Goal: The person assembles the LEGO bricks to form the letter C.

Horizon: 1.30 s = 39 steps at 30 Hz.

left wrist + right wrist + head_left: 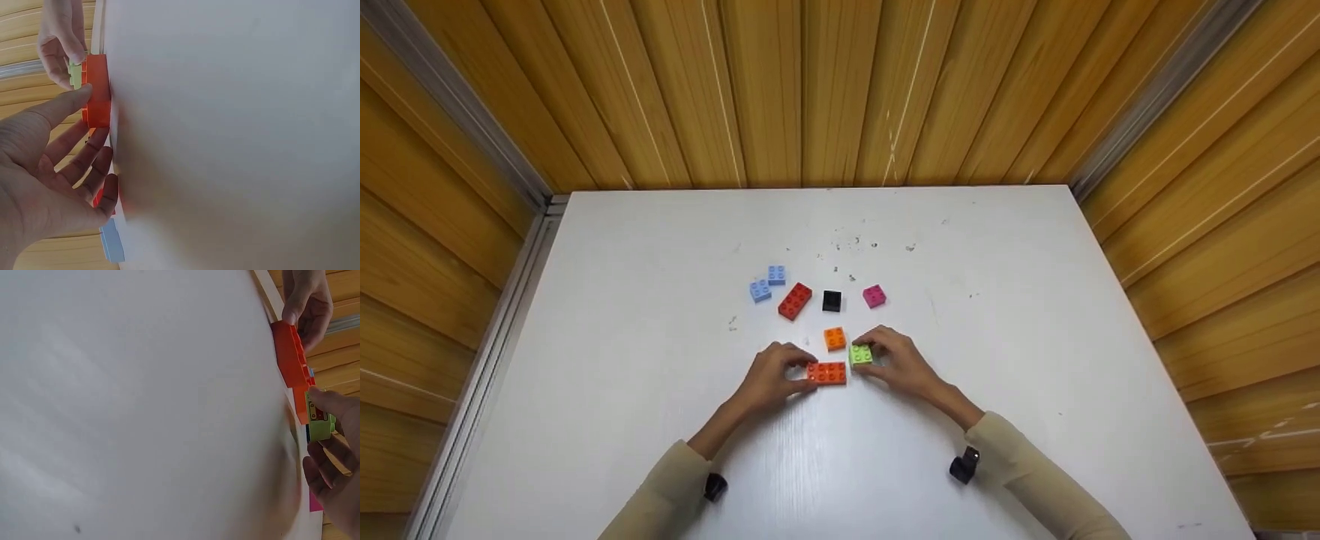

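Observation:
An orange-red eight-stud toy brick (pixel 826 373) lies lengthwise on the white table, and my left hand (pixel 771 377) grips its left end between thumb and fingers. Just right of it, my right hand (pixel 901 364) pinches a lime green four-stud brick (pixel 860 355). In the right wrist view the green brick (pixel 319 419) shows a printed picture on its side and sits slightly above the table top. Behind these two, a small orange four-stud brick (pixel 835 338) stands between the hands, touched by neither.
Farther back lie a red eight-stud brick (pixel 795 301), a black brick (pixel 832 301), a magenta brick (pixel 874 296) and two light blue bricks (pixel 760 291). Yellow wood-look panels (pixel 840 97) wall the table (pixel 997 300) at the back and sides.

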Available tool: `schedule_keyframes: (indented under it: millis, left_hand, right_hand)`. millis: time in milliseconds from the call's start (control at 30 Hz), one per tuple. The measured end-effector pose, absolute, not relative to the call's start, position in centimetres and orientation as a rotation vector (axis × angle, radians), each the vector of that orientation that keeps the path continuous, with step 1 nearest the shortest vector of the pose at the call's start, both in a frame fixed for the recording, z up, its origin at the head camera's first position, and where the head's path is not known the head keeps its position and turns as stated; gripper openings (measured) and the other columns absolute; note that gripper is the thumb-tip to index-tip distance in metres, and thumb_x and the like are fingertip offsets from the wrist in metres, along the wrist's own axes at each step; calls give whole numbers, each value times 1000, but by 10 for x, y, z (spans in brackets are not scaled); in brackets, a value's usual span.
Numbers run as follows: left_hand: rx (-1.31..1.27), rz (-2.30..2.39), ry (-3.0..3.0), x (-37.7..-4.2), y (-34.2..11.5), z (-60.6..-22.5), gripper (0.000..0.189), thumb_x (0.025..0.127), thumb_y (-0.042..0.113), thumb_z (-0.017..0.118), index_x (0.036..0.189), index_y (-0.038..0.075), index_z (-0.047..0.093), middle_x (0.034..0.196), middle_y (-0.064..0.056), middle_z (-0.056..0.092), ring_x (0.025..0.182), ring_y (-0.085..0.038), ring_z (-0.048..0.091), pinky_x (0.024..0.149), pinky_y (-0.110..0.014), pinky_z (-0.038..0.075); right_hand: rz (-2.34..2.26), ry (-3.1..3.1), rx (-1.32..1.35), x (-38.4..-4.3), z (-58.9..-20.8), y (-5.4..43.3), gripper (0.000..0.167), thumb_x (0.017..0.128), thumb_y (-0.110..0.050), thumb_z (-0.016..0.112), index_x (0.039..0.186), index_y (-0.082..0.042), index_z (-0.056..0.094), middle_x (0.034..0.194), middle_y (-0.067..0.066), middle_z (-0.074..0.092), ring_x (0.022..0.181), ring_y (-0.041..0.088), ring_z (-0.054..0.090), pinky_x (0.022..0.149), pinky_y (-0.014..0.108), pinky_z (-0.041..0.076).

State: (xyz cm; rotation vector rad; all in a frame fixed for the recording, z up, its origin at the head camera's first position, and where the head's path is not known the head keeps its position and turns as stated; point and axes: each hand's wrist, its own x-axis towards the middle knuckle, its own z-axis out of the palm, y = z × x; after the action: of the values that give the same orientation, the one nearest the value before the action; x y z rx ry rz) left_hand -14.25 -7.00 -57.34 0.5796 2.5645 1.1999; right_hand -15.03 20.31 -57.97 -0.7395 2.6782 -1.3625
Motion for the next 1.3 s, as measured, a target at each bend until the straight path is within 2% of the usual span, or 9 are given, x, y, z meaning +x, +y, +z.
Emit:
schedule_keyframes:
  millis: [200, 333, 567, 867, 1067, 1300]
  left_hand:
    - [598, 1188, 2585, -143, -69, -573, 31, 85, 18, 84, 114, 12, 77, 106, -3, 73, 100, -18, 57, 87, -36, 43]
    - [587, 1204, 2595, -142, -67, -573, 30, 85, 18, 84, 114, 13, 77, 106, -2, 73, 100, -18, 57, 87, -36, 43]
    - [583, 1183, 2615, -140, -64, -572, 31, 85, 18, 83, 116, 13, 77, 108, -3, 73, 98, -18, 55, 85, -34, 40]
    - [612, 1146, 2644, -136, -64, -570, 29, 88, 17, 81, 115, 12, 74, 107, -3, 69, 98, -18, 56, 85, -34, 46]
    - [611, 1154, 2605, -137, -62, -571, 29, 87, 16, 81, 115, 12, 74, 106, -3, 69, 99, -19, 57, 86, -34, 48]
    - [583, 1163, 2575, -141, -64, -569, 28, 85, 12, 83, 112, 9, 75, 105, -3, 69, 95, -18, 58, 84, -32, 49]
  right_hand:
    - [-1373, 2646, -841, -145, -577, 189, 38, 84, -21, 84, 117, -9, 70, 110, 4, 71, 95, 16, 62, 86, 33, 55]
    - [-1382, 2641, -914, -143, -578, 187, 39, 85, -21, 84, 117, -7, 70, 109, 6, 71, 95, 19, 62, 85, 31, 54]
    - [-1391, 2627, -956, -144, -575, 190, 31, 80, -16, 87, 107, -8, 72, 104, 7, 72, 91, 23, 64, 81, 33, 54]
    - [-1351, 2579, -965, -144, -567, 188, 28, 79, -13, 87, 102, -7, 72, 101, 8, 70, 91, 24, 63, 82, 35, 56]
    - [-1288, 2606, -969, -142, -566, 192, 28, 78, -10, 88, 100, -6, 71, 100, 7, 69, 89, 21, 63, 81, 30, 56]
    - [-1375, 2563, -931, -145, -570, 193, 30, 76, -9, 89, 98, -4, 70, 96, 10, 69, 88, 25, 63, 79, 28, 54]
